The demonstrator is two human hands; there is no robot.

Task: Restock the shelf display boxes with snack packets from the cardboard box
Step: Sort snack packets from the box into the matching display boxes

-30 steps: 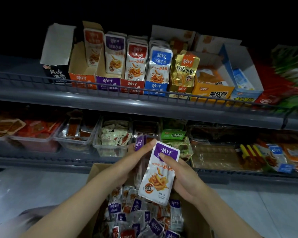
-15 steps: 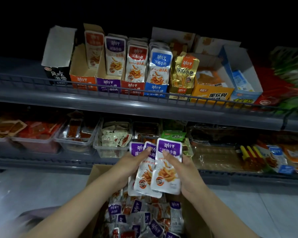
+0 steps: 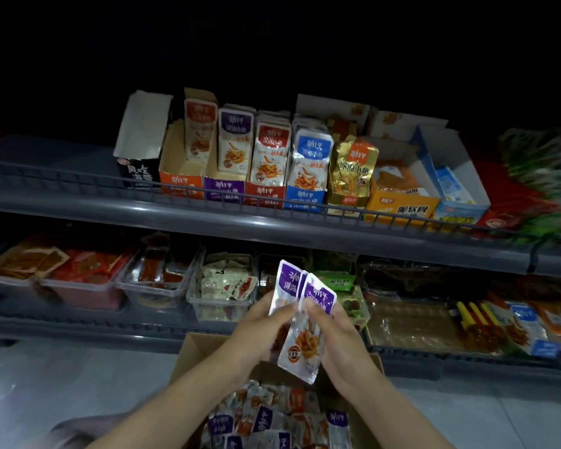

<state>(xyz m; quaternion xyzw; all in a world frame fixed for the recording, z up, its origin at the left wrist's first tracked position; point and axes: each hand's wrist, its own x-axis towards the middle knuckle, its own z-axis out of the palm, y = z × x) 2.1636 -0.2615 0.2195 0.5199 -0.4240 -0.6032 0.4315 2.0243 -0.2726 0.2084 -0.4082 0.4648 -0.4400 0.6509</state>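
Observation:
Both hands hold a small stack of purple-topped snack packets (image 3: 306, 328) upright above the open cardboard box (image 3: 195, 348). My left hand (image 3: 259, 332) grips the stack from the left and my right hand (image 3: 334, 338) grips it from the right. Several more purple and red packets (image 3: 272, 419) lie loose in the box. On the upper shelf stands a row of display boxes: the purple display box (image 3: 224, 189) holds packets at its back, with orange (image 3: 180, 183), red (image 3: 264, 192) and blue (image 3: 303, 197) boxes beside it.
A wire rail (image 3: 272, 202) runs along the upper shelf's front edge. The lower shelf carries clear plastic tubs (image 3: 221, 309) of other snacks behind my hands. A yellow box (image 3: 399, 202) and a light blue box (image 3: 460, 209) stand further right. Grey floor lies on both sides.
The packets, fanned out side by side before, are now gathered into a tighter stack between both hands and lifted slightly. The view has tilted up a little.

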